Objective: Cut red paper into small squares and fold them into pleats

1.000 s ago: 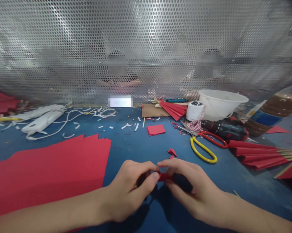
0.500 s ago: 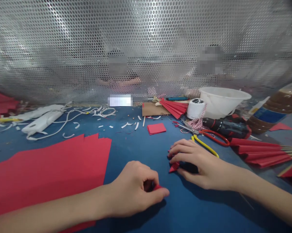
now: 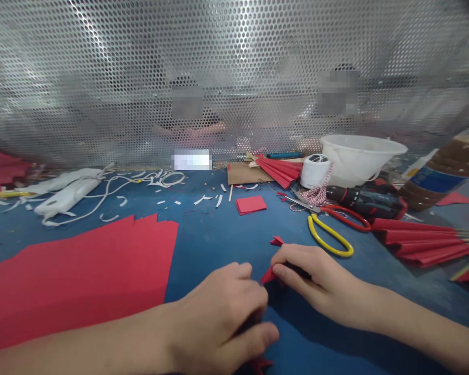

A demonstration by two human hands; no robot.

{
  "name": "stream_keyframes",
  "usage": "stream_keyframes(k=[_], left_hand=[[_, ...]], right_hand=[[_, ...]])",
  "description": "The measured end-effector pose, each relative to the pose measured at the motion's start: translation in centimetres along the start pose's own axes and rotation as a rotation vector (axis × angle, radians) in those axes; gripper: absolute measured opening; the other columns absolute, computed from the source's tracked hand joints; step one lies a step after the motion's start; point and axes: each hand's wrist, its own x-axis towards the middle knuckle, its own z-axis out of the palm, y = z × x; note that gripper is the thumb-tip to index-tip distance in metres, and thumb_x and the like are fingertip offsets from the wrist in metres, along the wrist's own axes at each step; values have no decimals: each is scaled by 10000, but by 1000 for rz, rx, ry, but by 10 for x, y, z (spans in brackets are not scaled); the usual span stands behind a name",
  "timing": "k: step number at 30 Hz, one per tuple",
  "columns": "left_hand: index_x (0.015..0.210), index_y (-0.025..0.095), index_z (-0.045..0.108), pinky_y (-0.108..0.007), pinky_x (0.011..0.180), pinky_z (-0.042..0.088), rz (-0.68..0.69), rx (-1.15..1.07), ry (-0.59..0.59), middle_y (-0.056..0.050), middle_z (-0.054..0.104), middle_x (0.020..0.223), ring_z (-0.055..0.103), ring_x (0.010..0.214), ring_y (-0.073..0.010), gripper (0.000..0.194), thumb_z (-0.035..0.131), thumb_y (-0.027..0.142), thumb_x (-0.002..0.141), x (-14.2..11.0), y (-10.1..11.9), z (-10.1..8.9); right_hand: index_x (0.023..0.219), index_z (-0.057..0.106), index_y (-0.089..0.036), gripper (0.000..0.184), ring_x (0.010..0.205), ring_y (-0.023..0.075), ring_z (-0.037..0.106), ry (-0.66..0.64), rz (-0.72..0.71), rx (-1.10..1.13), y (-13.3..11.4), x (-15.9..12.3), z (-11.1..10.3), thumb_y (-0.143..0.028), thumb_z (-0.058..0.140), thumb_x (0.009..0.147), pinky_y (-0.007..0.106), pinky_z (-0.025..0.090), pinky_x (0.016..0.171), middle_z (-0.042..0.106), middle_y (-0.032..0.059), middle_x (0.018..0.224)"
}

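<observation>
My right hand (image 3: 316,276) pinches a small folded red paper piece (image 3: 267,276) between thumb and fingers just above the blue table. Beyond its knuckles lies another small red paper piece (image 3: 276,240) with pointed ends. My left hand (image 3: 228,315) is close by on the left, fingers curled and thumb apart from them; no object shows between them. Under its thumb, near the bottom edge, part of a red folded paper piece (image 3: 261,364) shows. A small stack of red paper rectangles (image 3: 251,204) lies farther back.
Large red paper sheets (image 3: 101,271) spread at left. A white power strip (image 3: 68,197) and paper scraps lie behind. At right are scissors (image 3: 331,237), a power drill (image 3: 365,200), a string spool (image 3: 314,172), a white bucket (image 3: 361,156), a bottle (image 3: 441,172) and a pleated red fan (image 3: 421,242).
My left hand has come nearer and its thumb has parted from the red paper. My right hand has moved slightly closer, now pinching one piece, with another left behind it.
</observation>
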Motion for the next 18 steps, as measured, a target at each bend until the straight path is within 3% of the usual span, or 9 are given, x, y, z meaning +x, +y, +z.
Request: stream_keyframes(k=[2,4,10,18], left_hand=[[782,191,526,-264,581,385,-237,-67,138,27,498,656,455,613,-138,266,512,374,974,0,-3,2],[852,190,562,-242,531,352,-380,-143,195,50,466,641,431,562,-115,234,529,387,975,1,-5,3],[934,187,652,-279,684,415,-208,-108,124,3,595,722,544,706,-147,190,487,249,1002,0,-7,5],[917,195,600,-257,643,415,-215,-14,112,-13,613,813,564,717,-152,191,456,267,1020,-3,-8,10]], right_hand=[[945,606,-219,229,713,119,561,-22,36,47,-3,-1,2,-318,431,1056,224,456,682,643,-17,824],[950,605,-217,224,703,114,557,-18,39,78,-6,-2,4,-313,432,1055,212,453,671,637,-18,819],[964,621,-218,92,726,119,582,-9,-2,56,-10,-5,8,-262,544,990,213,449,680,656,-13,840],[955,636,-197,94,671,124,560,10,-10,2,-10,-6,6,-243,554,960,229,426,633,664,4,808]])
